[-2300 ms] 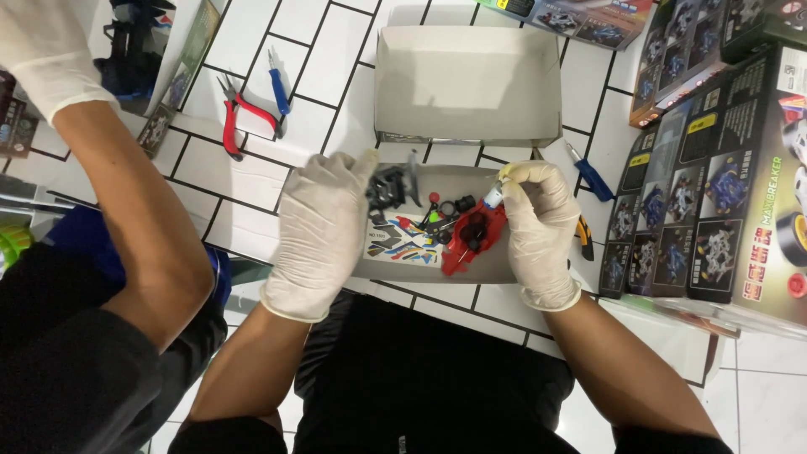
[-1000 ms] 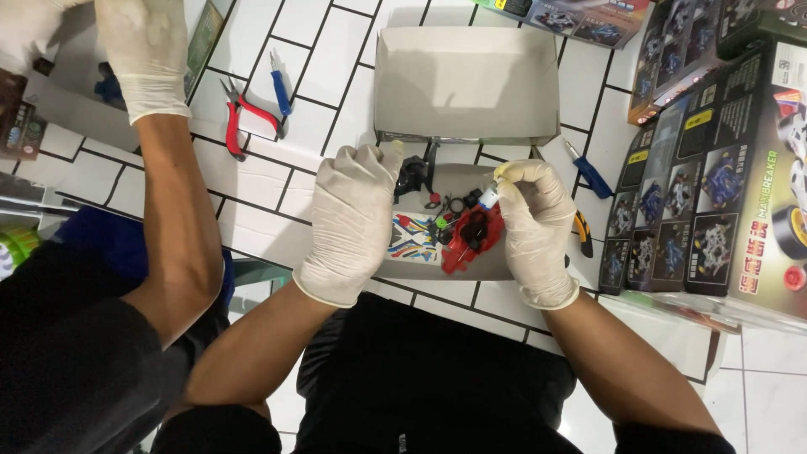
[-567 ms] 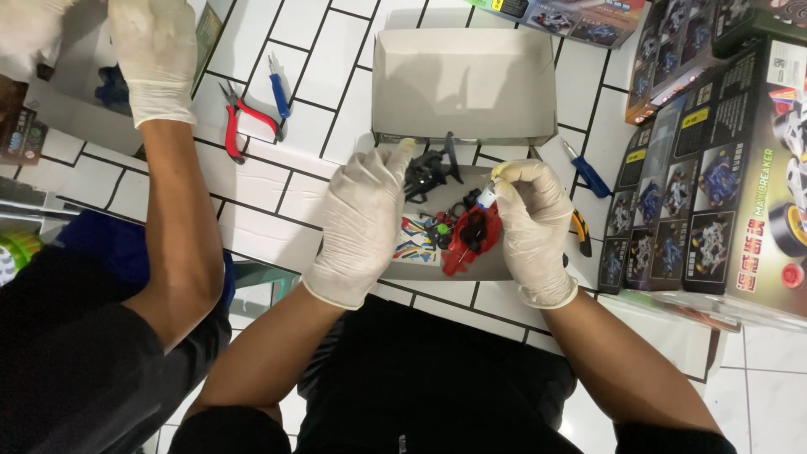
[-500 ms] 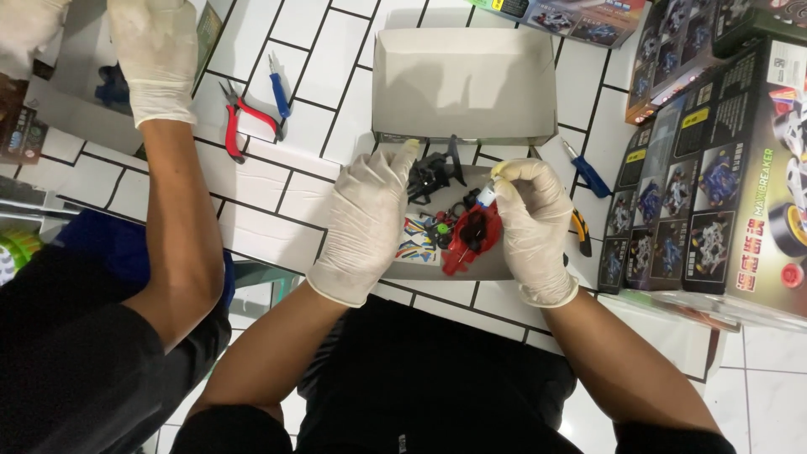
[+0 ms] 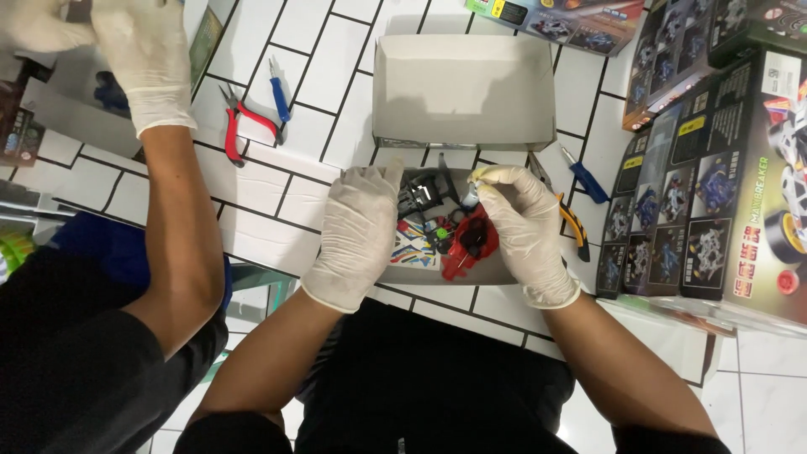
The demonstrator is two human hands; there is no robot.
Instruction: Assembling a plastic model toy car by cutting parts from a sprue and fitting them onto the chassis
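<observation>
Two gloved hands work over a shallow box tray [image 5: 496, 273] on the white tiled floor [image 5: 261, 231], just in front of the person's lap. The red toy car body [image 5: 467, 244] sits inside the tray, right of centre, beside a black chassis part [image 5: 418, 198], a small green piece [image 5: 440, 233] and a coloured sticker sheet [image 5: 414, 250]. The right hand [image 5: 525, 227] rests on the red body with its fingers [image 5: 487, 176] pinched closed on a small pale item at the tips; what that item is cannot be told. The left hand [image 5: 360, 227] lies palm down, fingers loosely extended and released, covering the tray's left edge and touching the black part with its fingertips. Likely fault: the small item may slip from the pinch, since gloves dull the grip, and drop among the loose parts. Farther off stand an empty box lid [image 5: 464, 92], red pliers [image 5: 239, 126], a blue screwdriver [image 5: 278, 91] and stacked toy boxes [image 5: 714, 160] at right. A co-worker's gloved hand [image 5: 139, 67] is at far left.
</observation>
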